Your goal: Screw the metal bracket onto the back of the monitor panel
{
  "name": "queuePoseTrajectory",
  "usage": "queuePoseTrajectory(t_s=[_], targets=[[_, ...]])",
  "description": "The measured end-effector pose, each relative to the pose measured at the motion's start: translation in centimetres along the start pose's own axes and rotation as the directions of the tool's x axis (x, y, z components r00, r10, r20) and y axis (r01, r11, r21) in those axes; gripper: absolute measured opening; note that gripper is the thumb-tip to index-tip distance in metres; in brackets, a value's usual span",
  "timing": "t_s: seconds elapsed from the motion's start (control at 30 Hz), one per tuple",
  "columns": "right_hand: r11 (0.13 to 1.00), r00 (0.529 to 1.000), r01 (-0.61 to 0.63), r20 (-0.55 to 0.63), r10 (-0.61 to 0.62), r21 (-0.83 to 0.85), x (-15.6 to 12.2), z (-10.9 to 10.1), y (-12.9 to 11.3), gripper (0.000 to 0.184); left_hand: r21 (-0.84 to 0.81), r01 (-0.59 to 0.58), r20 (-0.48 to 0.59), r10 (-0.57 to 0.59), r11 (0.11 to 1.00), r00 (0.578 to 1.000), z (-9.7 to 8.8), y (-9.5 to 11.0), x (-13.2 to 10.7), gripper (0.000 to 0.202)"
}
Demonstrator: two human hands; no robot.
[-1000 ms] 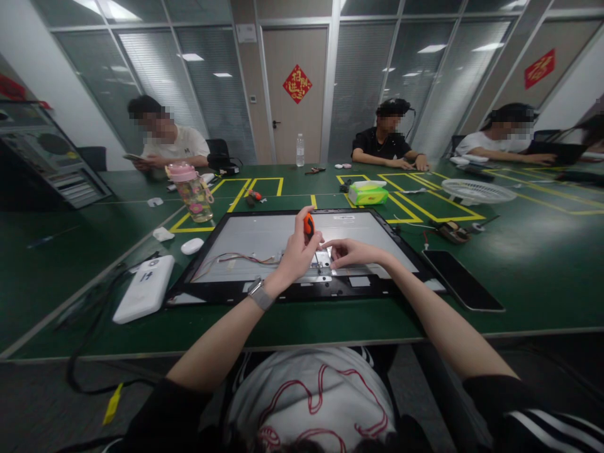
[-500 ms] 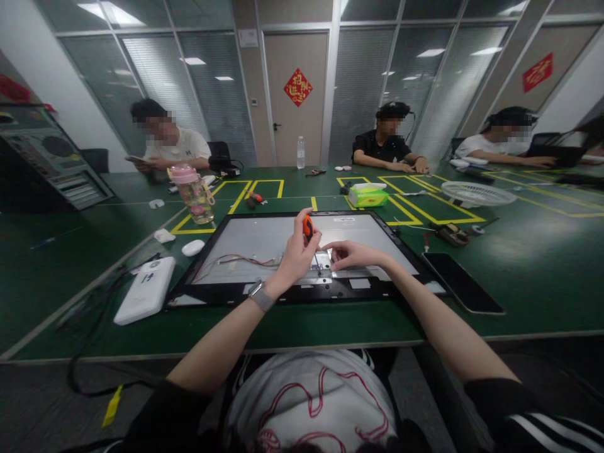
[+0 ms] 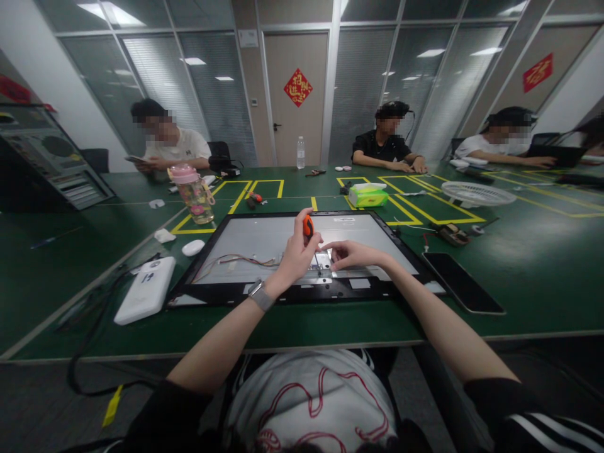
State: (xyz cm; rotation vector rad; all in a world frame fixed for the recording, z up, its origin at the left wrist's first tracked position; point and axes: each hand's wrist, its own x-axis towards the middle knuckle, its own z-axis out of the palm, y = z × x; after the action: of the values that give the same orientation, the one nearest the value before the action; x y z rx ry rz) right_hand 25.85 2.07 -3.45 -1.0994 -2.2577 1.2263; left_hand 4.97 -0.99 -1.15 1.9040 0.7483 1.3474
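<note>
Panel [image 3: 264, 233] lies flat on the green table [image 3: 302, 330] directly in front of you, grey side up, w/ black frame [image 3: 292, 294] around it. Your L hand [image 3: 298, 253] is wrapped round the orange-and-black screwdriver [image 3: 308, 225], handle up, shaft down — tip appears to be at the metal plate [image 3: 323, 259] nr. the panel's near edge, exact seat too small to confirm. Your R hand [image 3: 355, 254] is half-curled, fingers bent narrow, at the plate's other side; can't tell if they grip anything.

Progress, as judged: work at this spot under way, not finished, since driver & both hands are on it. Done: grey side exposed, plate lying on panel. Outstanding: this fastening pt. — direction of turning can't be told. Thin cables [image 3: 248, 258] run across panel's L part; connections unclear. Other fastening pts.: status unreadable at this res. Phone [image 3: 464, 283] lies just beside panel's R edge.
</note>
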Motion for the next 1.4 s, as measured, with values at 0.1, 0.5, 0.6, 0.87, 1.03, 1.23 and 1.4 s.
queuePoseTrajectory(t_s=[0.1,0.5,0.6,0.87,1.03,1.23,1.4], targets=[[1.000,1.000,-0.007,-0.004,0.007,0.006,0.00,0.01,0.01,0.071,0.009,-0.009,-0.007,0.009,1.000,1.000,0.02,-0.02,0.00,0.050],[1.000,1.000,-0.002,-0.006,0.002,-0.002,-0.14,0.01,-0.18,0.071,0.009,-0.042,-0.022,0.042,0.999,0.999,0.14,-0.14,0.12,0.048],[1.000,1.000,0.008,-0.008,-0.008,-0.013,-0.15,-0.01,-0.12,0.068,0.018,-0.029,-0.030,0.030,0.999,0.999,0.19,-0.29,0.12,0.051],[1.000,1.000,0.015,-0.008,-0.015,-0.025,-0.15,-0.02,0.07,0.068,0.014,-0.035,-0.026,0.036,0.999,0.999,0.22,-0.59,0.15,0.053],[1.000,1.000,-0.003,-0.009,0.003,-0.024,-0.28,0.03,-0.43,0.069,0.034,-0.041,-0.027,0.042,0.999,0.999,0.17,-0.46,0.08,0.053],[0.999,1.000,-0.010,-0.013,0.010,-0.035,-0.31,0.06,-0.56,0.073,0.027,-0.047,-0.022,0.048,0.999,0.999,0.24,-0.38,0.16,0.054],[0.999,1.000,-0.006,-0.008,0.005,-0.049,-0.26,0.04,-0.39,0.073,0.064,-0.052,-0.012,0.053,0.997,0.999,0.18,-0.15,0.07,0.054]])
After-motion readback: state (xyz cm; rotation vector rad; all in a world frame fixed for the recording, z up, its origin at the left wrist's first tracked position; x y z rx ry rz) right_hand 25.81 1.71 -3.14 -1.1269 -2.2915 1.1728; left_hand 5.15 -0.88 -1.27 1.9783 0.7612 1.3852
